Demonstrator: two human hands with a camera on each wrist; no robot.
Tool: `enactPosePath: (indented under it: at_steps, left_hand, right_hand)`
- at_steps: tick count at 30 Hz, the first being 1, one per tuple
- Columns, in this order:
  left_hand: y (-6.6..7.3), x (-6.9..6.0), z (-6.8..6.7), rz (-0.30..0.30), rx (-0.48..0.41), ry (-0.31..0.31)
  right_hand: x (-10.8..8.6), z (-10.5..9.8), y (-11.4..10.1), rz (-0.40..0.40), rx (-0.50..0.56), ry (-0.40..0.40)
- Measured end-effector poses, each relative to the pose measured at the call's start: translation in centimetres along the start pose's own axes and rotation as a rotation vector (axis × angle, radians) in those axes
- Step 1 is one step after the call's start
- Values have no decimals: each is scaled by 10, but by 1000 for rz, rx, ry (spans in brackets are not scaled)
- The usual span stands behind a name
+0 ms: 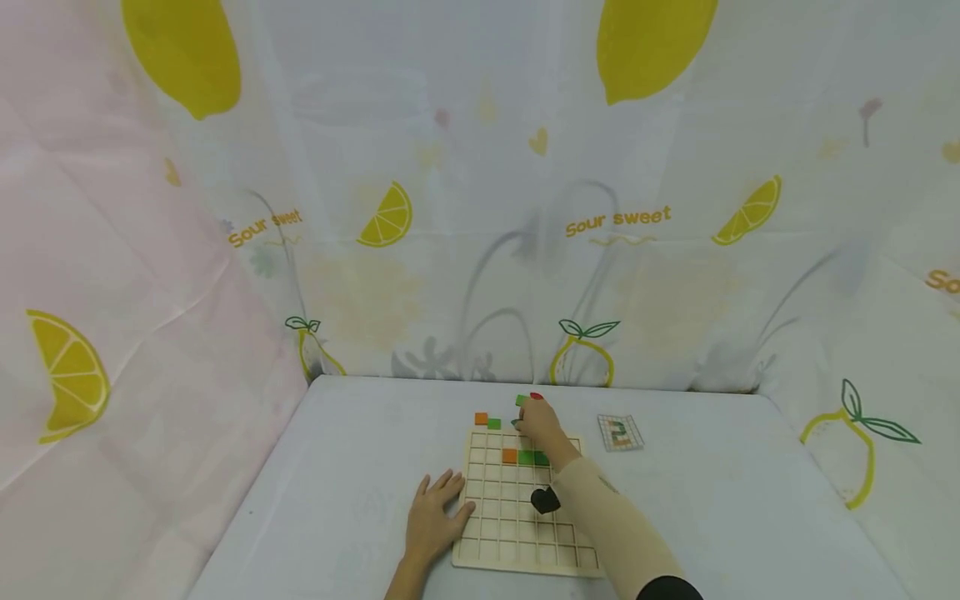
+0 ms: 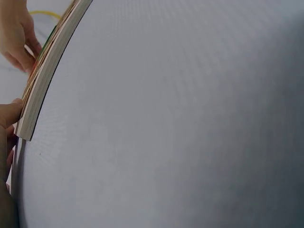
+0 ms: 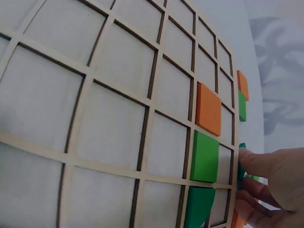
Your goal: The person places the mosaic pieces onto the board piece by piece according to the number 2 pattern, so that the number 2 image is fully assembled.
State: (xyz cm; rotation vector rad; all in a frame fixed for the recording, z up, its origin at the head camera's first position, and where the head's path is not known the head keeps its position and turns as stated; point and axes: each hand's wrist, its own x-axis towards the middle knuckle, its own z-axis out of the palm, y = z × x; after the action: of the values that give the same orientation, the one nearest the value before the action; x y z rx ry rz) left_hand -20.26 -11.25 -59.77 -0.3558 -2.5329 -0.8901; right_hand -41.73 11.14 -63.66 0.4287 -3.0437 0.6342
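A pale wooden grid board lies on the white table. My left hand rests along its left side, fingers spread and thumb on the rim; in the left wrist view that thumb touches the board's edge. Past the far edge, my right hand pinches a dark green tile between thumb and fingers. An orange tile, a light green tile and a dark green tile sit side by side in one row of the grid.
Beyond the board lie a loose orange tile and green tile. Another green tile and a red piece show by the right hand. A patterned card lies to the right. Lemon-print cloth surrounds the table.
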Motion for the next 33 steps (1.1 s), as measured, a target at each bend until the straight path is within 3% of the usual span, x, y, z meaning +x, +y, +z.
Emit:
enactPosePath:
  at_steps: [3, 6, 8, 11, 18, 21, 24, 26, 28, 33]
  left_hand:
    - [-1, 0, 1, -3, -4, -1]
    - [-1, -1, 2, -3, -1, -1]
    - [-2, -2, 2, -1, 5, -2]
    - [-1, -2, 2, -3, 9, -6]
    - [0, -1, 1, 7, -3, 8]
    - [1, -1, 0, 11, -8, 13]
    - [1, -1, 0, 10, -5, 16]
    - [1, -1, 0, 13, -5, 22]
    - [1, 0, 0, 18, -6, 26]
    - [2, 0, -1, 18, 4, 20]
  right_hand:
    - [-40, -47, -40, 41, 80, 14]
    - [-66, -73, -67, 32, 70, 11]
    - [-75, -76, -72, 3, 33, 29]
    - [-77, -72, -71, 21, 10, 26]
    - [-71, -75, -71, 156, 185, -23]
    - [-58, -64, -56, 156, 251, -24]
    - [-32, -21, -16, 47, 331, 71]
    - [-18, 7, 10, -75, 396, 170]
    - [-20, 10, 12, -104, 472, 226]
    - [-83, -69, -49, 17, 644, 349]
